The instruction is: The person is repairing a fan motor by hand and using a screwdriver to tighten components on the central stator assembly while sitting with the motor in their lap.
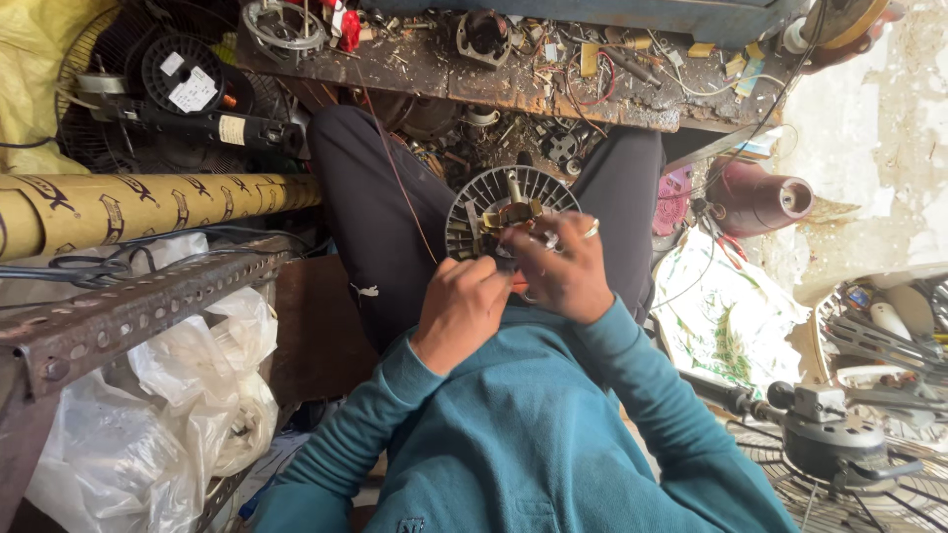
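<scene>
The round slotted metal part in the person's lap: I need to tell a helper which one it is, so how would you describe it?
Start at the cluttered workbench, then drop to the lap below. Both hands, left hand and right hand, meet on a grey ribbed disc with a brass bracket at its hub, unlike the black fan motor nearby.

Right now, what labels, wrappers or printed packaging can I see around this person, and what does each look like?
White paper labels: on a black spool, upper left, squarish.
Small label: on a dark part below, cream rectangle.
Cardboard tube: lying at left, yellowish with dark printing.
Printed sheet: right of the person's knee, white with green pattern.
</scene>
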